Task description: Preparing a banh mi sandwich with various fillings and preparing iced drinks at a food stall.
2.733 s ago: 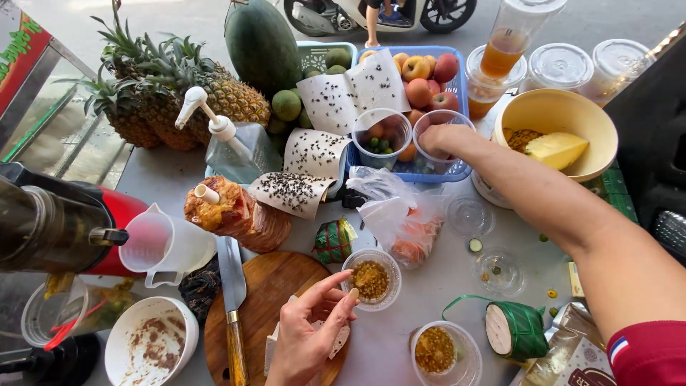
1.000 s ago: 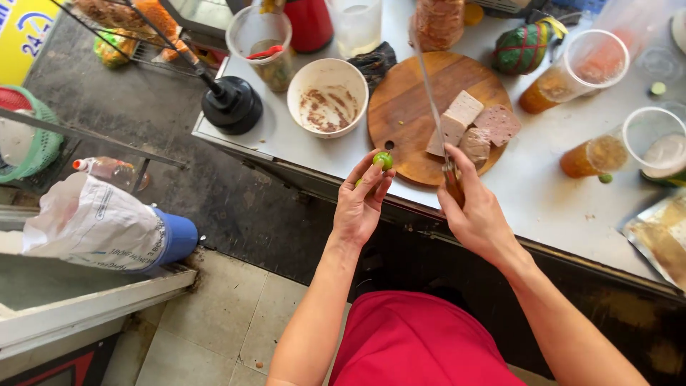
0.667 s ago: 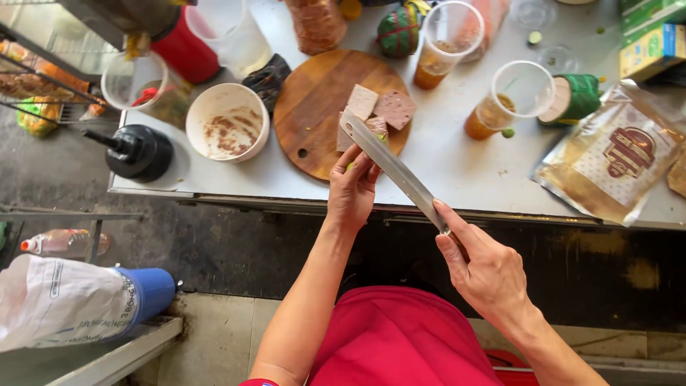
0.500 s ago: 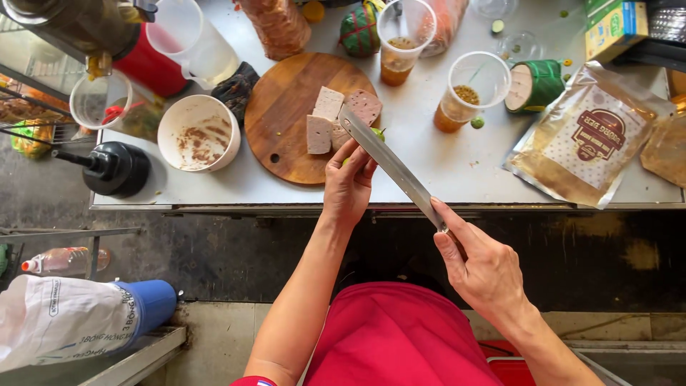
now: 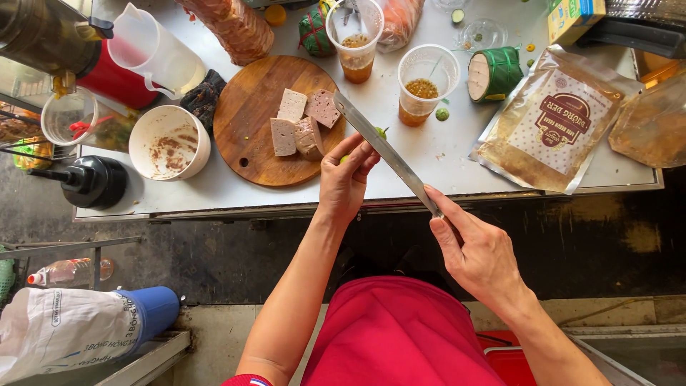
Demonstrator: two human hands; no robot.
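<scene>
Knife [image 5: 382, 149] gripped by right hand [image 5: 475, 250] crosses lime [image 5: 379, 134] pinched by left hand [image 5: 344, 179], beside cutting board [image 5: 246, 136].

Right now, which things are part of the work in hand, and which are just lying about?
In hand:
left hand holding small green lime
right hand gripping long knife

Lying about:
round cutting board
white bowl
two plastic cups
printed pouch

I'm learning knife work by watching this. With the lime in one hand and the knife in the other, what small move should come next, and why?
Probably draw the knife down through the small green lime. The left hand pinches the lime at the table edge, the blade lies right across it, and the right hand grips the handle.
</scene>
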